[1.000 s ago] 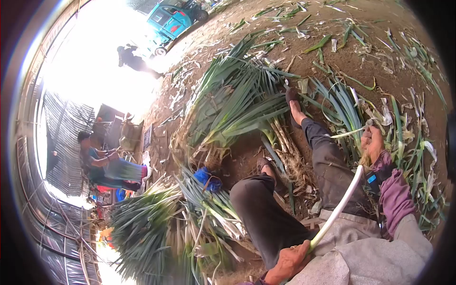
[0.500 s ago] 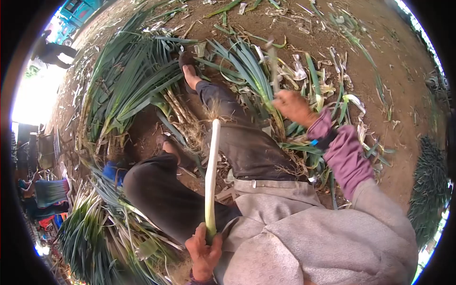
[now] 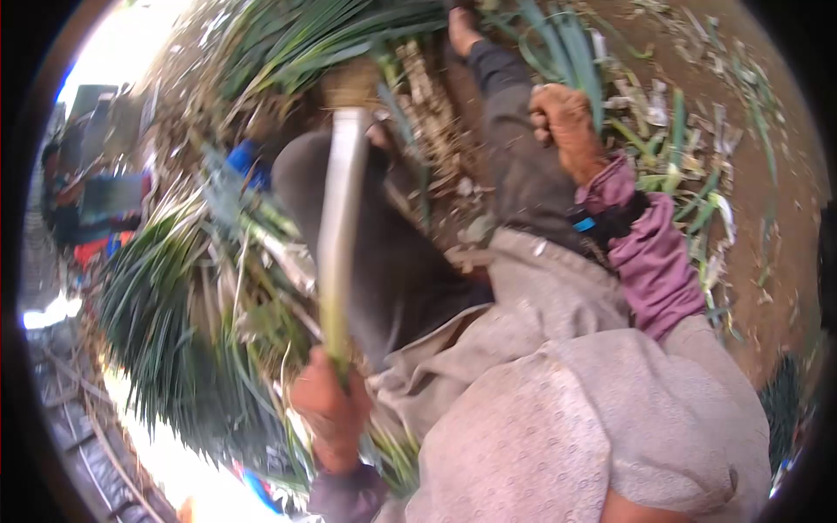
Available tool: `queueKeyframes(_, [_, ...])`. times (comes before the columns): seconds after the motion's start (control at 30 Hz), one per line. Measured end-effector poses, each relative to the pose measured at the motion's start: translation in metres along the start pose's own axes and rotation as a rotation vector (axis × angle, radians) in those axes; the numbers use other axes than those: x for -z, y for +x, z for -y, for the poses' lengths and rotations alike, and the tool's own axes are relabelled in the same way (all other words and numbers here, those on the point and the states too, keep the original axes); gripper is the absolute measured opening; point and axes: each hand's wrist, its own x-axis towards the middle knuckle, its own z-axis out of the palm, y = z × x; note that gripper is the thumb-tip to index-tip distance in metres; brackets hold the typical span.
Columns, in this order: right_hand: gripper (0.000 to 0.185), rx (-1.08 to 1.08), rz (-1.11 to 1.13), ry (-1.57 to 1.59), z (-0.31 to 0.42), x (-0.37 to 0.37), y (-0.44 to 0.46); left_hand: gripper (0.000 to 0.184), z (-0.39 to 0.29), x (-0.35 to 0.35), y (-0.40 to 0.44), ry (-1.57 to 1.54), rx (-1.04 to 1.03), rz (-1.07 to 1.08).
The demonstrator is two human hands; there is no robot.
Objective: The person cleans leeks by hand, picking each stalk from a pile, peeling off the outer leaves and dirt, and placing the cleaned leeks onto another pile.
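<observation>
Left hand (image 3: 331,403) grips 1 leek (image 3: 340,227) by its green end, near the left knee (image 3: 295,166); right hand (image 3: 567,126) is closed, contents unclear. I judge it light, stiffish, best held there.

there's room to pass over the lap (image 3: 545,288) between left hand (image 3: 331,403) and right hand (image 3: 567,126), but the leek (image 3: 337,227) and bent left leg (image 3: 392,261) (kinda bulky tbh) block the way toward the leek pile (image 3: 187,331).
</observation>
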Motion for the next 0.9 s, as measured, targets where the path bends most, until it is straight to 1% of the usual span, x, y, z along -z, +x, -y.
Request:
queueKeyframes(0.03, [0.02,-0.002,0.024,-0.074,-0.003,-0.003,-0.002,0.02,0.021,0.011,-0.009,0.05,0.08,-0.064])
queueKeyframes(0.07, [0.023,-0.054,0.139,-0.067,-0.009,-0.001,0.0,0.022,0.041,0.021,-0.022,0.13,0.154,-0.088])
queueKeyframes(0.13, [0.025,-0.094,0.322,-0.359,-0.021,0.001,0.004,0.028,0.079,0.036,-0.052,0.273,0.285,-0.149])
queueKeyframes(0.17, [0.025,-0.103,0.406,-0.509,-0.025,0.002,0.005,0.025,0.094,0.037,-0.072,0.307,0.324,-0.132])
queueKeyframes(0.2, [0.027,-0.015,0.525,-0.605,-0.023,0.004,0.002,0.023,0.109,0.035,-0.098,0.336,0.36,-0.114])
queueKeyframes(0.3, [0.026,-0.05,0.455,-0.523,-0.026,0.004,0.003,0.019,0.13,0.018,-0.174,0.439,0.477,-0.005])
queueKeyframes(0.33, [0.025,-0.042,0.467,-0.472,-0.028,0.008,0.005,0.018,0.135,0.012,-0.196,0.475,0.517,0.038])
queueKeyframes(0.37, [0.023,-0.043,0.455,-0.48,-0.029,0.01,0.006,0.021,0.138,0.007,-0.218,0.509,0.61,0.073])
queueKeyframes(0.43, [0.021,-0.079,0.417,-0.42,-0.024,0.011,0.002,0.021,0.16,0.008,-0.265,0.621,0.756,0.28])
queueKeyframes(0.47, [0.019,-0.093,0.405,-0.356,-0.025,0.014,0.003,0.021,0.164,0.016,-0.278,0.663,0.819,0.342])
queueKeyframes(0.57, [0.016,-0.133,0.334,-0.239,-0.027,0.022,0.007,0.017,0.175,0.056,-0.31,0.78,1.015,0.38])
queueKeyframes(0.63, [0.014,-0.139,0.34,-0.199,-0.027,0.021,0.008,0.016,0.184,0.074,-0.336,0.745,1.096,0.24])
queueKeyframes(0.67, [0.014,-0.133,0.339,-0.178,-0.029,0.021,0.008,0.018,0.19,0.076,-0.355,0.814,1.041,0.227])
queueKeyframes(0.73, [0.014,-0.126,0.31,-0.119,-0.026,0.026,0.006,0.029,0.211,0.077,-0.372,0.794,1.325,0.782])
queueKeyframes(0.77, [0.015,-0.118,0.285,-0.088,-0.024,0.024,0.0,0.037,0.223,0.079,-0.39,0.608,1.188,0.713])
queueKeyframes(0.8, [0.015,-0.105,0.298,-0.069,-0.023,0.024,-0.003,0.037,0.255,0.064,-0.4,0.587,1.112,0.852])
queueKeyframes(0.83, [0.015,-0.086,0.302,-0.055,-0.023,0.026,-0.004,0.038,0.26,0.049,-0.383,0.503,1.101,0.587])
queueKeyframes(0.87, [0.014,-0.096,0.283,-0.071,-0.023,0.029,-0.003,0.039,0.266,0.017,-0.364,0.63,0.982,0.241])
queueKeyframes(0.9, [0.013,-0.116,0.282,-0.082,-0.022,0.032,-0.002,0.036,0.276,-0.009,-0.32,0.483,0.892,0.202])
